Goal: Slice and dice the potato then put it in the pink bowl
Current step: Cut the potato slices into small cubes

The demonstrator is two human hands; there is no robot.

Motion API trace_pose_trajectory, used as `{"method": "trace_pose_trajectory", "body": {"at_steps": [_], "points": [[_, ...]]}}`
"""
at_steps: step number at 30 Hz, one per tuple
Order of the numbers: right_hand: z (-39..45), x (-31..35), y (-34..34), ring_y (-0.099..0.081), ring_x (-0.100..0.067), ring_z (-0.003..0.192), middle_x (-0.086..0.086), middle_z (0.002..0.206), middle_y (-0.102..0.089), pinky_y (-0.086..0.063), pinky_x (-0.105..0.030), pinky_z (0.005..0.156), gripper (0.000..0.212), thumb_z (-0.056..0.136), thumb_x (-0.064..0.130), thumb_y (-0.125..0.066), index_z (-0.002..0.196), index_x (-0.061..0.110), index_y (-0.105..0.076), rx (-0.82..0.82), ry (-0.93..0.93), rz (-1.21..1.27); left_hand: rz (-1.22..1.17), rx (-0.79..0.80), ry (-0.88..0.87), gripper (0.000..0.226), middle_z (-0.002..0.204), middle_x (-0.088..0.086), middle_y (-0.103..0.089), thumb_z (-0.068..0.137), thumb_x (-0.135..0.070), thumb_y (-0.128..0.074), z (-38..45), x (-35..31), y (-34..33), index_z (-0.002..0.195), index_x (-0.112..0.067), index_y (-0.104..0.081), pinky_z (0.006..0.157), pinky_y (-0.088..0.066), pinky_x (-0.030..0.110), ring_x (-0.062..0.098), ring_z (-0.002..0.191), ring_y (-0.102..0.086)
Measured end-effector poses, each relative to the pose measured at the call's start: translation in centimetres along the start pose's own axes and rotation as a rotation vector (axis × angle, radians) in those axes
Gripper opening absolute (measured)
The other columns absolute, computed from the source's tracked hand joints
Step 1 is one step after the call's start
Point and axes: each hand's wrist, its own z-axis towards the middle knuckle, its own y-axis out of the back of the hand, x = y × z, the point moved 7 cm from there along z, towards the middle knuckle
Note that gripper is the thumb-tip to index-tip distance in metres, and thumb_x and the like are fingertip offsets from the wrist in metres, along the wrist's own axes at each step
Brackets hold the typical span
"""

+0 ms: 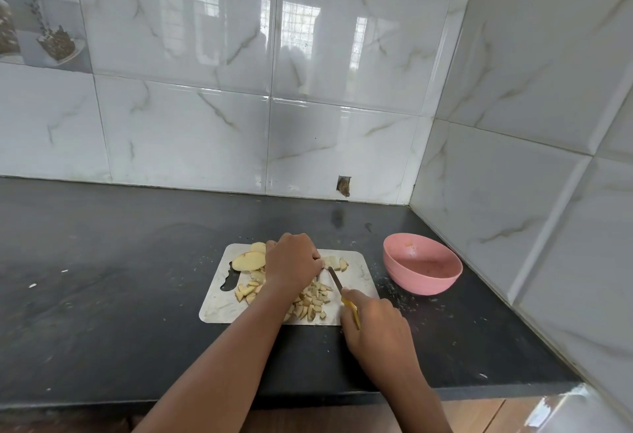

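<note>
A marbled white cutting board lies on the black counter. Potato slices sit at its far left, and several diced potato pieces lie in the middle. My left hand is curled over potato strips at the board's far side and holds them down. My right hand grips a yellow-handled knife. Its blade points away from me, just right of my left fingers. The pink bowl stands to the right of the board and looks empty.
The black counter runs wide to the left, with scattered crumbs and peel bits around the board. Tiled walls meet in a corner close behind the bowl on the right. The counter's front edge is just below my forearms.
</note>
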Motion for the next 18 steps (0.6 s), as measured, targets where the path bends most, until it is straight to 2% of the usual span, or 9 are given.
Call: {"method": "trace_pose_trajectory", "body": {"at_steps": [3, 8, 12, 15, 18], "points": [[0.3, -0.3, 0.1, -0.064, -0.028, 0.089, -0.003, 0.093, -0.069, -0.051, -0.042, 0.076, 0.032, 0.102, 0.036, -0.045, 0.130, 0.032, -0.060, -0.029, -0.025, 0.036, -0.006, -0.009, -0.003, 0.015, 0.088, -0.016, -0.077, 0.092, -0.041, -0.073, -0.1, -0.1, 0.1, 0.085, -0.034, -0.084, 0.094, -0.041, 0.040, 0.012, 0.099, -0.062], [1.3, -0.1, 0.5, -0.064, -0.023, 0.081, -0.002, 0.088, -0.072, -0.054, -0.042, 0.075, 0.039, 0.101, 0.033, -0.046, 0.138, 0.033, -0.060, -0.151, -0.063, 0.091, -0.012, -0.004, -0.017, 0.016, 0.090, -0.015, -0.076, 0.093, -0.042, -0.073, 0.0, -0.2, 0.0, 0.086, -0.033, -0.084, 0.094, -0.038, 0.041, 0.013, 0.103, -0.059], [3.0, 0.7, 0.2, -0.064, -0.024, 0.076, -0.003, 0.083, -0.069, -0.054, -0.044, 0.070, 0.037, 0.102, 0.032, -0.045, 0.136, 0.032, -0.060, -0.151, -0.036, 0.083, -0.058, 0.016, -0.039, 0.017, 0.090, -0.015, -0.077, 0.093, -0.046, -0.073, 0.1, -0.2, 0.0, 0.088, -0.035, -0.084, 0.093, -0.037, 0.042, 0.011, 0.100, -0.059], [3.8, 0.8, -0.2, -0.062, -0.026, 0.076, -0.004, 0.083, -0.068, -0.052, -0.043, 0.069, 0.032, 0.102, 0.031, -0.044, 0.128, 0.029, -0.062, -0.117, -0.034, 0.049, -0.132, 0.017, -0.012, 0.020, 0.086, -0.015, -0.078, 0.094, -0.034, -0.070, 0.4, 0.4, 0.4, 0.080, -0.028, -0.082, 0.094, -0.040, 0.044, 0.010, 0.094, -0.063], [3.9, 0.4, -0.4, -0.063, -0.024, 0.077, -0.003, 0.085, -0.069, -0.053, -0.042, 0.069, 0.034, 0.102, 0.033, -0.044, 0.132, 0.032, -0.060, -0.119, -0.032, 0.029, -0.138, 0.001, 0.036, 0.023, 0.077, -0.012, -0.074, 0.090, -0.020, -0.066, 0.8, 1.6, 0.5, 0.070, -0.025, -0.076, 0.087, -0.041, 0.042, 0.015, 0.091, -0.066]]}}
